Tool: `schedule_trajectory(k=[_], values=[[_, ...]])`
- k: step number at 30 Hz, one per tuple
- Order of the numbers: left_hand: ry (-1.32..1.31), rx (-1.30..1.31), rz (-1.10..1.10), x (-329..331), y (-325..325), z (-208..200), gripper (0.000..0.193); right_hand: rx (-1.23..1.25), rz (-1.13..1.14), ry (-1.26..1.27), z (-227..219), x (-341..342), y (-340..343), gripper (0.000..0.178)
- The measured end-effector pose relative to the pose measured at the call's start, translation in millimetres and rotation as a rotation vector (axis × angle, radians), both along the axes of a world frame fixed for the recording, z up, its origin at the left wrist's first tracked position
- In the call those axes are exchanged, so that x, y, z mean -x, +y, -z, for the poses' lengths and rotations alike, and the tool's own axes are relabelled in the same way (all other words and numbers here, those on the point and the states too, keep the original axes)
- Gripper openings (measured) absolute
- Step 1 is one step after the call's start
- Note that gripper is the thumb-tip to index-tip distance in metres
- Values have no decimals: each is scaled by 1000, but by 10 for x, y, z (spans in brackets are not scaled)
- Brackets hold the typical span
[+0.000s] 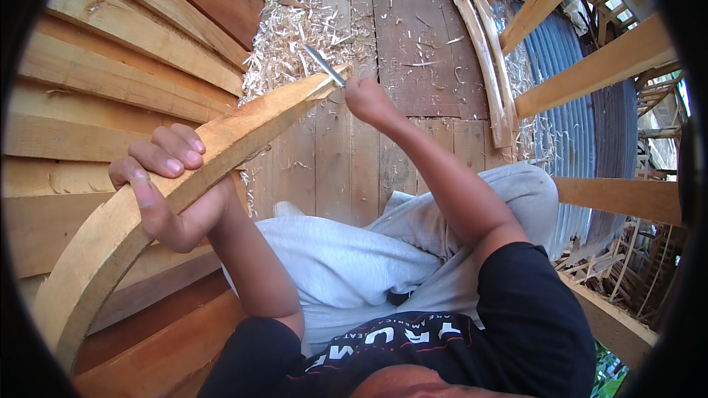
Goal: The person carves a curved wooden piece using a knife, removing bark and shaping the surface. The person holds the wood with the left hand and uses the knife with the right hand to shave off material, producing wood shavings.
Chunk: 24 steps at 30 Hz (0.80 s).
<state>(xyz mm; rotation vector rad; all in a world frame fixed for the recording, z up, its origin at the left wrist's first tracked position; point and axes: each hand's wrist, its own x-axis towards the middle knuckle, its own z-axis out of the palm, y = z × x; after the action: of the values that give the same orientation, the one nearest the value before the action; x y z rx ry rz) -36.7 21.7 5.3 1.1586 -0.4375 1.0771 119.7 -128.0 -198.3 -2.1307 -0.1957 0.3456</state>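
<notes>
A long wooden beam (221,136), bent by the lens, slants from the lower left up to the middle. My left hand (166,184) is wrapped round it, with fingers over the far side and thumb on the near face. At the beam's far end the wood is cut to a pale taper. My right hand (363,99) is closed on a knife, its handle hidden in the fist. The knife's blade (318,59) points up and left, lying across the tapered tip.
Wood shavings (295,37) are heaped on the plank floor (413,37) beyond the beam. Stacked boards (88,92) line the left side. Long pale strips (479,37) lie to the right, before upright posts (597,66) and corrugated sheeting (564,103). My legs (346,250) are folded nearby.
</notes>
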Motion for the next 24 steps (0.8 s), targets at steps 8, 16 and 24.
schedule_trajectory(k=[8, 16, 24], values=[[-8, 7, 13, 32, -11, 30, 15, 16, -73, 363, -294, 11, -105, 39], [-12, -42, 38, 1, 6, 12, 15, 16, -165, -21, -177, -24, -53, 44], [0, -42, 22, 13, 40, 21, 15, 34, -124, 95, -141, -20, -74, 50]])
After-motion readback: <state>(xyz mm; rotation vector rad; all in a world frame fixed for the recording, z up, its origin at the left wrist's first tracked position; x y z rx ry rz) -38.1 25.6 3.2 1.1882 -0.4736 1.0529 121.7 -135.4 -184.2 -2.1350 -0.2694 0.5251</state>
